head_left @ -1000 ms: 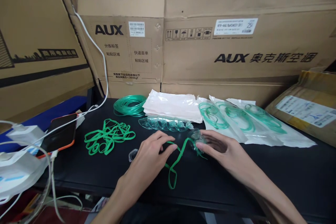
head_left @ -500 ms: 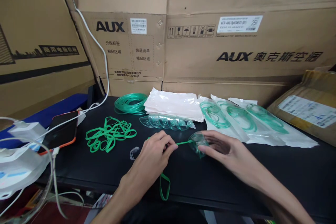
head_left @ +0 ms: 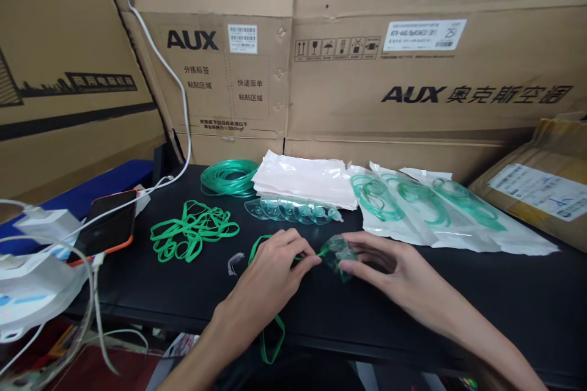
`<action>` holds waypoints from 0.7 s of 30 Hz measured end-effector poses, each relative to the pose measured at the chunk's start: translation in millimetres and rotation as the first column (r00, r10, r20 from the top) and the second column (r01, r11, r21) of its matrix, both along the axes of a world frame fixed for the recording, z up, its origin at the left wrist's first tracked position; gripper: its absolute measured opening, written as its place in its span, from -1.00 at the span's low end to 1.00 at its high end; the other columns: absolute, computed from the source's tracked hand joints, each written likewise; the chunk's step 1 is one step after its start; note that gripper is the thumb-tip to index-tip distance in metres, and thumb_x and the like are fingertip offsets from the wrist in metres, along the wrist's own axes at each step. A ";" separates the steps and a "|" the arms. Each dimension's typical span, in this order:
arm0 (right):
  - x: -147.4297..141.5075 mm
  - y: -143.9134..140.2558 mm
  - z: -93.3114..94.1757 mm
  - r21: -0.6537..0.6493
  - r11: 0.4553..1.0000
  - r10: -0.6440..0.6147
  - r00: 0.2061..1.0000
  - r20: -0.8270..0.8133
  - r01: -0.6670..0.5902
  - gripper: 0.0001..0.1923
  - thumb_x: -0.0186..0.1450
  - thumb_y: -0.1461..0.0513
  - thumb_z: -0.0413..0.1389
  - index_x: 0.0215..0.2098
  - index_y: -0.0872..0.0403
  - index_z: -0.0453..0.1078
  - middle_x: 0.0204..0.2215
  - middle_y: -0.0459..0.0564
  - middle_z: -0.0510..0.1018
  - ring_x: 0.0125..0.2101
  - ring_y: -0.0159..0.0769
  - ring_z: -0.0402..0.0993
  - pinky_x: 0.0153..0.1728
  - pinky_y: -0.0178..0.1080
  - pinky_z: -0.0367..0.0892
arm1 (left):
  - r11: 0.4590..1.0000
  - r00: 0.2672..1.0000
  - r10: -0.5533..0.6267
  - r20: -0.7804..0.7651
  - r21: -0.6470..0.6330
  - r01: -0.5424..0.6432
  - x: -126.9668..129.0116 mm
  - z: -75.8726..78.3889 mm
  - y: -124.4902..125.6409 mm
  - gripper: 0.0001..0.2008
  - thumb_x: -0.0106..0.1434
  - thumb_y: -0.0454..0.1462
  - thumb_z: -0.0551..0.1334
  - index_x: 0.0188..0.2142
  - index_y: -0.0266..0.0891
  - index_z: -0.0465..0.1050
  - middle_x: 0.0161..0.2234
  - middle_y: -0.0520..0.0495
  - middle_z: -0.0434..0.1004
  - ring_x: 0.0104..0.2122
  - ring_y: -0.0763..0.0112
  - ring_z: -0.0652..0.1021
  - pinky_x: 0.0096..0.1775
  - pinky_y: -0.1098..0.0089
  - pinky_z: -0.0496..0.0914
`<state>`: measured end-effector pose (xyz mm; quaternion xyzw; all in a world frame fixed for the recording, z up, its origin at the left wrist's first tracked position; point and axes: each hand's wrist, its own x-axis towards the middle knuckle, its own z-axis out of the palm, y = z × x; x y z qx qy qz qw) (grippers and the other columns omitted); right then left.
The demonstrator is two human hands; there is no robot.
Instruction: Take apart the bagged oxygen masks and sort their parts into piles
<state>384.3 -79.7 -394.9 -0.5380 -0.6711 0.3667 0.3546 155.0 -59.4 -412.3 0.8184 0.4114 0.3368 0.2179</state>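
Observation:
My left hand (head_left: 268,281) pinches a green elastic strap (head_left: 270,339) whose loop hangs over the black table's front edge (head_left: 367,342). My right hand (head_left: 389,269) grips a small clear green-tinted mask (head_left: 335,252); the strap runs into the mask between the two hands. Just behind them lies a row of nested clear masks (head_left: 293,211). A heap of green straps (head_left: 192,235) sits to the left, and a small clear clip (head_left: 235,263) lies beside my left hand.
A coil of green tubing (head_left: 227,177), a stack of white bags (head_left: 302,180) and several sealed bags with green tubing (head_left: 426,211) lie at the back. A phone (head_left: 107,226), charger and white cables sit at the left. Cardboard boxes (head_left: 413,85) wall the rear.
My left hand has drawn the strap through toward the mask, so the hanging loop dropped lower over the table edge. The hands moved closer together and the mask shifted slightly left.

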 end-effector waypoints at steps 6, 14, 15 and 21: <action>7.7 10.7 5.2 0.100 0.973 -0.207 0.977 -0.047 0.210 -0.42 0.09 -0.17 0.36 -0.10 0.02 0.60 -0.18 0.10 0.70 -0.12 0.10 0.61 -0.05 0.08 0.53 | 1.000 0.999 0.010 0.047 -0.023 -0.009 0.3 1.9 -0.7 -0.87 0.41 -0.29 0.29 -0.31 -0.18 0.54 -0.27 0.06 0.53 -0.26 0.38 0.50 -0.21 0.36 0.30; 7.1 17.5 11.1 0.136 0.937 -0.307 0.944 -0.120 0.322 -0.47 0.13 -0.15 0.33 -0.16 0.07 0.62 -0.17 0.11 0.71 -0.11 0.05 0.63 -0.06 -0.01 0.54 | 0.997 0.998 0.024 0.063 -0.081 -0.019 -0.4 4.7 -0.5 -0.83 0.41 -0.28 0.28 -0.35 -0.20 0.55 -0.33 0.08 0.46 -0.40 0.47 0.44 -0.30 0.40 0.27; 6.8 17.5 10.8 0.131 0.937 -0.309 0.943 -0.122 0.324 -0.47 0.13 -0.15 0.33 -0.17 0.07 0.61 -0.19 0.11 0.71 -0.12 0.05 0.63 -0.07 -0.02 0.54 | 0.997 0.998 0.022 0.062 -0.082 -0.017 -0.5 4.9 -0.8 -0.82 0.41 -0.29 0.27 -0.36 -0.21 0.54 -0.33 0.08 0.46 -0.40 0.48 0.43 -0.31 0.40 0.26; -3.1 9.5 8.2 0.102 0.987 -0.119 0.990 -0.069 0.126 -0.52 0.15 -0.10 0.35 -0.10 0.01 0.59 -0.20 0.05 0.69 -0.16 -0.04 0.63 -0.10 -0.07 0.55 | 0.996 0.998 0.038 0.044 -0.077 -0.035 -1.0 5.7 -1.5 -0.89 0.36 -0.18 0.35 -0.26 -0.15 0.59 -0.26 0.10 0.52 -0.39 0.47 0.45 -0.26 0.39 0.27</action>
